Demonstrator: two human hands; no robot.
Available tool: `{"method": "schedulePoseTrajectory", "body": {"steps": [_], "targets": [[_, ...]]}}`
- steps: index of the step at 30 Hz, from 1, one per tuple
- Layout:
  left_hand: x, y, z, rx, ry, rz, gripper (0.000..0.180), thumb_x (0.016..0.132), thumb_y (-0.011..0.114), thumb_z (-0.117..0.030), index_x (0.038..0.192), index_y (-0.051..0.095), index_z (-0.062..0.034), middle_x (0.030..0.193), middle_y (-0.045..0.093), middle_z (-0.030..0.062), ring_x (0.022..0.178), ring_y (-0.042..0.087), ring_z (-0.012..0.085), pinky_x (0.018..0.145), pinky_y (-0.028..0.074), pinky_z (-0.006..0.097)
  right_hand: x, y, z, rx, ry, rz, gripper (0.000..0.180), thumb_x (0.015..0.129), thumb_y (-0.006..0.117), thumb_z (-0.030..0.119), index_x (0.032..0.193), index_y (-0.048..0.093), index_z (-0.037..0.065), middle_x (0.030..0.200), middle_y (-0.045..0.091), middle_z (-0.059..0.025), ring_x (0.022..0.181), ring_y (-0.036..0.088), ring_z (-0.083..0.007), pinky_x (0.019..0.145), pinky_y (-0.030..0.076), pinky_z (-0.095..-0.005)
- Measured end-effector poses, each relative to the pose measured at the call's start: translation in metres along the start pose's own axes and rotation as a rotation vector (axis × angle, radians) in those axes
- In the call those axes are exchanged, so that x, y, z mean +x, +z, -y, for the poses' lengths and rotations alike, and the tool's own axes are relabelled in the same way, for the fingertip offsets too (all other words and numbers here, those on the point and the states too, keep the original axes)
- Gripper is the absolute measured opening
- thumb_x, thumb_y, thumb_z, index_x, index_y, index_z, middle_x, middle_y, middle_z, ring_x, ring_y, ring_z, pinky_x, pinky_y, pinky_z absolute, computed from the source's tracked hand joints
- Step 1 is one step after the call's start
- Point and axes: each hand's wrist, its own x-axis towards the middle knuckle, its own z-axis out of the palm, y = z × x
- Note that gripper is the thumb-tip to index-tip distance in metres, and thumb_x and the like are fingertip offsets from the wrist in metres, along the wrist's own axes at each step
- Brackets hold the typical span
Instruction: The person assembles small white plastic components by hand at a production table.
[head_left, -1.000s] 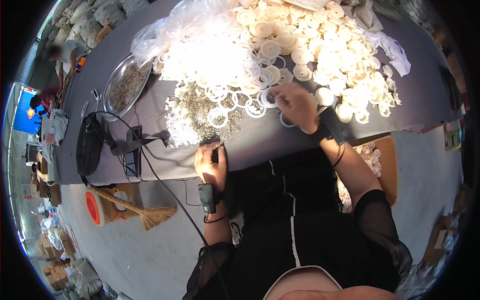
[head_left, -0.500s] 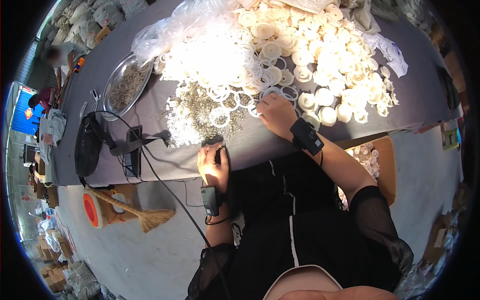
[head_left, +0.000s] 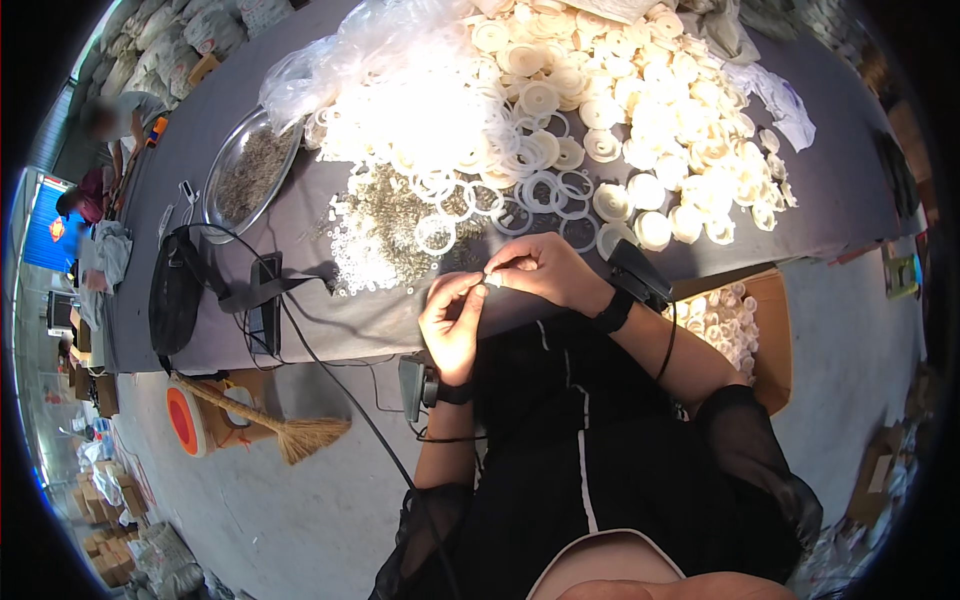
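Observation:
Both hands meet at the table's near edge, fingertips almost touching. My right hand [head_left: 550, 270] pinches a small pale piece [head_left: 494, 281], too small to name, between thumb and forefinger. Against its left side, my left hand [head_left: 453, 315] is closed in a pinch; what sits in its fingers is hidden. Just beyond the hands lie loose white plastic rings [head_left: 540, 190] and a heap of small clear and metallic-looking bits [head_left: 385, 230]. A large pile of cream-white round plastic parts [head_left: 655, 130] spreads behind and to the right, partly washed out by sunlight.
A metal tray [head_left: 212, 200] of small brownish pieces stands at left, near a black pouch [head_left: 175, 300], a phone-like device [head_left: 265, 325] and a trailing cable. Beneath the table are a broom [head_left: 310, 435], an orange-and-white bucket [head_left: 185, 420] and a carton [head_left: 775, 350] of white parts. Two people work at far left.
My right hand has come back from the white rings toward my left hand, which has turned and shifted slightly right. A small pale piece now shows between the fingertips.

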Motion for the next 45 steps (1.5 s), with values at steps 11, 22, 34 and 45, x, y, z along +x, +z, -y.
{"method": "schedulePoseTrajectory", "body": {"steps": [11, 22, 34, 45], "targets": [[-0.001, 0.014, -0.008, -0.11, 0.008, 0.065, 0.016, 0.079, 0.06, 0.008, 0.093, 0.062, 0.0006, 0.094, 0.057, 0.0064, 0.082, 0.054, 0.0103, 0.073, 0.044, 0.021, -0.016, -0.007, -0.002, 0.261, 0.219, -0.045, 0.017, 0.082, 0.061, 0.009, 0.094, 0.061, -0.001, 0.078, 0.06, -0.0013, 0.067, 0.053, -0.0063, 0.062, 0.043, -0.0192], [-0.005, 0.043, -0.013, -0.259, -0.086, 0.047, 0.015, 0.08, 0.06, 0.007, 0.093, 0.06, 0.0009, 0.091, 0.059, 0.0058, 0.078, 0.055, 0.01, 0.073, 0.045, 0.022, -0.028, -0.007, -0.017, 0.461, 0.025, -0.26, 0.013, 0.084, 0.06, 0.011, 0.088, 0.062, -0.001, 0.075, 0.06, -0.0005, 0.066, 0.052, -0.0046, 0.06, 0.042, -0.0185], [-0.004, 0.064, -0.005, -0.384, -0.144, 0.095, 0.015, 0.081, 0.058, 0.007, 0.095, 0.059, 0.0012, 0.089, 0.06, 0.0065, 0.075, 0.058, 0.0124, 0.072, 0.047, 0.024, -0.043, -0.015, -0.019, 0.6, 0.117, -0.291, 0.017, 0.087, 0.058, 0.015, 0.091, 0.063, 0.0, 0.067, 0.057, 0.0007, 0.059, 0.05, -0.0042, 0.053, 0.038, -0.0172], [-0.008, 0.061, 0.0, -0.35, -0.172, 0.02, 0.014, 0.082, 0.058, 0.005, 0.095, 0.06, 0.0002, 0.088, 0.061, 0.0056, 0.076, 0.058, 0.0109, 0.071, 0.047, 0.023, -0.048, -0.02, -0.012, 0.555, 0.158, -0.251, 0.023, 0.09, 0.051, 0.015, 0.103, 0.062, 0.001, 0.069, 0.055, 0.0012, 0.06, 0.046, -0.0037, 0.055, 0.037, -0.0176]]}}
